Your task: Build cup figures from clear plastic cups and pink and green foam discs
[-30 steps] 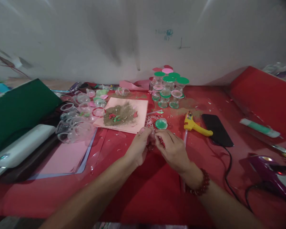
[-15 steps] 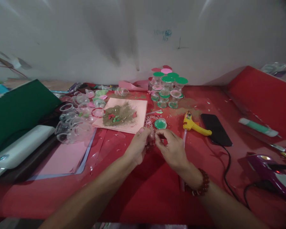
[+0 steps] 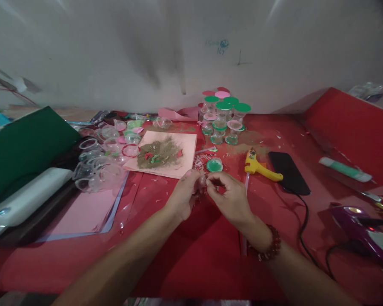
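Over the red table cover [image 3: 191,255] my two hands meet at the middle. My left hand [image 3: 183,195] is curled round a small clear round piece [image 3: 200,182], held at its fingertips. My right hand [image 3: 231,196], with a red bead bracelet at the wrist, pinches at that same piece from the right; what its fingertips hold is too small to make out. Just beyond the fingers lies a small green lid [image 3: 215,165]. A pink sheet [image 3: 185,148] with a heap of brown grit and red and green scraps lies further back to the left.
Clear cups with green lids [image 3: 225,117] stand by the wall. Several empty clear cups [image 3: 98,165] lie at left beside a green sheet [image 3: 22,144] and a white device [image 3: 28,195]. At right lie a yellow glue gun [image 3: 261,168], a black phone [image 3: 289,172] with cable, and a purple tool [image 3: 367,231].
My hands stayed together and shifted slightly. The right fingers drew into a tighter pinch at the small piece. Nothing else on the table moved.
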Demonstrator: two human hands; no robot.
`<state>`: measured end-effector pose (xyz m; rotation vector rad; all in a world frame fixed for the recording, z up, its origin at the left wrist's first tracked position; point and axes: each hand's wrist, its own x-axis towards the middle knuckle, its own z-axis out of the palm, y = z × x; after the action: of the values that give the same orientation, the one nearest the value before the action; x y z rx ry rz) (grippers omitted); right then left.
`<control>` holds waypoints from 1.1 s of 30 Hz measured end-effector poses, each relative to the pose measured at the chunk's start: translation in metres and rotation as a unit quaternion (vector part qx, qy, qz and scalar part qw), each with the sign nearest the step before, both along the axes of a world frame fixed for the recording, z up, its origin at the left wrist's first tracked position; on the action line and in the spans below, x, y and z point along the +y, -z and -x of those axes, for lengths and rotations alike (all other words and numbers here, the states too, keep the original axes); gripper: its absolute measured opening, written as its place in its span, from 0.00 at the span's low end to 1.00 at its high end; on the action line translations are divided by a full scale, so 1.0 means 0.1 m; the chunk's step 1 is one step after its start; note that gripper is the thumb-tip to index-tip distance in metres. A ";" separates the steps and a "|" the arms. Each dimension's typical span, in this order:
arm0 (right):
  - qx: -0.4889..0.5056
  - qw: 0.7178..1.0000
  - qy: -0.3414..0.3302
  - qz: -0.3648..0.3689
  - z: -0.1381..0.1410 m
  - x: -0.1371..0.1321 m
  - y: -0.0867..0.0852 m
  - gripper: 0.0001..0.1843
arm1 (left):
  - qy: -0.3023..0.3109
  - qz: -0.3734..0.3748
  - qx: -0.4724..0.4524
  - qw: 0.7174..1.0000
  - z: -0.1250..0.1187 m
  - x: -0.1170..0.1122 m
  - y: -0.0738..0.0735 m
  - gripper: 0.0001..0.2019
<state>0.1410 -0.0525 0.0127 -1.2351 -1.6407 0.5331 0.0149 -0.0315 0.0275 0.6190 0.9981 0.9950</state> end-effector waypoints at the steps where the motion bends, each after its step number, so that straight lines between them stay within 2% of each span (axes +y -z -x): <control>1: -0.003 1.000 -0.007 -0.014 0.00 0.00 0.00 0.05 | -0.005 0.010 -0.008 1.000 0.00 0.00 0.00 0.09; 5: -0.030 0.998 -0.028 -0.052 0.00 0.00 -0.01 0.06 | -0.032 0.047 -0.038 0.998 0.01 0.02 0.00 0.08; 10: -0.026 0.999 -0.017 -0.044 0.01 0.01 0.05 0.07 | -0.025 0.019 -0.046 0.998 0.01 0.03 0.02 0.10; 16: -0.026 0.999 -0.010 -0.043 -0.01 0.01 0.06 0.08 | -0.034 0.013 -0.024 0.999 0.00 0.00 -0.02 0.10; 25: -0.159 0.983 0.012 -0.096 0.00 -0.02 0.06 0.08 | -0.019 0.003 0.002 1.000 -0.02 -0.01 0.01 0.10; 29: -0.153 0.986 0.035 -0.056 0.01 -0.03 0.06 0.06 | -0.017 -0.001 0.015 1.000 -0.04 -0.01 -0.01 0.09; 33: -0.107 0.993 0.039 -0.001 0.01 -0.03 0.02 0.05 | -0.016 -0.019 0.011 1.000 -0.04 -0.02 -0.02 0.08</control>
<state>0.1403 -0.0552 0.0109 -1.3876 -1.7622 0.3602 0.0189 -0.0332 0.0294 0.6492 1.0119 1.0391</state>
